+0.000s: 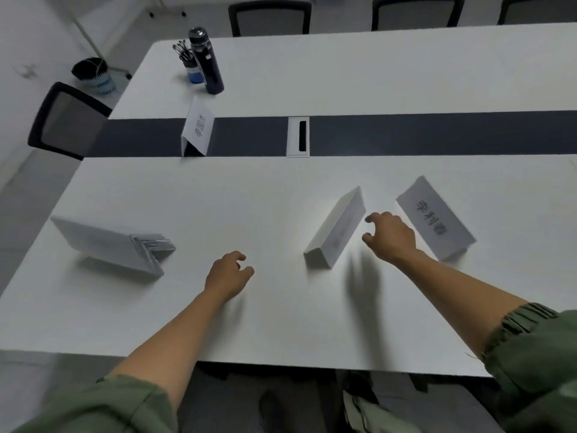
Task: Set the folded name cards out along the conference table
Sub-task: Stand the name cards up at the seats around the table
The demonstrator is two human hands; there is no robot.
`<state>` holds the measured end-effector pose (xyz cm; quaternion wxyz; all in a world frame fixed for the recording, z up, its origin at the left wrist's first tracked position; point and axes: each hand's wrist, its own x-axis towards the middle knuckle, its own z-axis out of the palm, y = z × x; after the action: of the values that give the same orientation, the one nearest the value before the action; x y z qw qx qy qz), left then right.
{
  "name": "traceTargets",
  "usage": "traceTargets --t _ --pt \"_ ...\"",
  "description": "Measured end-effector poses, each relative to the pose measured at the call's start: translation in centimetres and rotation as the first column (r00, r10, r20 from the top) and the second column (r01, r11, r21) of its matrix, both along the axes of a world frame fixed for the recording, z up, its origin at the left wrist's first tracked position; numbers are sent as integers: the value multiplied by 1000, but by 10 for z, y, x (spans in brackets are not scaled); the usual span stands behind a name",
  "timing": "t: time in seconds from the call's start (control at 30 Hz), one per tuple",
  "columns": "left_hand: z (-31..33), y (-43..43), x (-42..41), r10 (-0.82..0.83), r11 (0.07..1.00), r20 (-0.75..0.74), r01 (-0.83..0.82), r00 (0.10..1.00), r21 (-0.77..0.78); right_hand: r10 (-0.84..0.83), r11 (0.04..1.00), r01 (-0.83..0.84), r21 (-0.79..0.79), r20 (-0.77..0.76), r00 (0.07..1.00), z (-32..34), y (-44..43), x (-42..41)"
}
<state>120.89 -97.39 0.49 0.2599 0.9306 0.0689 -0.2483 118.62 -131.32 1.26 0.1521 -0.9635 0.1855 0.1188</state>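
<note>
Currently the right hand [390,237] hovers just beside a tented name card [335,229], fingers spread and empty, apparently to adjust it. Left hand [228,275] is loosely curled, holding nothing. Unplaced cards sit stacked [109,243] at the tabletop's [281,323] left, within reach.

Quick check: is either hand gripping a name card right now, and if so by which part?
Neither. The left hand is empty over the table; the right hand is open beside the middle card, fingers near its right face, not closed on it.
</note>
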Motion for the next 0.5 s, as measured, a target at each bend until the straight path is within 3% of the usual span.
traceTargets --t 0.23,0.5 --pt "-19 90 -8 -125 982 -34 128 992 138 23 998 -27 -50 -88 996 -7 64 -22" --pt "-64 107 5 -237 936 -86 251 968 247 146 963 -163 -215 -94 985 -15 76 15"
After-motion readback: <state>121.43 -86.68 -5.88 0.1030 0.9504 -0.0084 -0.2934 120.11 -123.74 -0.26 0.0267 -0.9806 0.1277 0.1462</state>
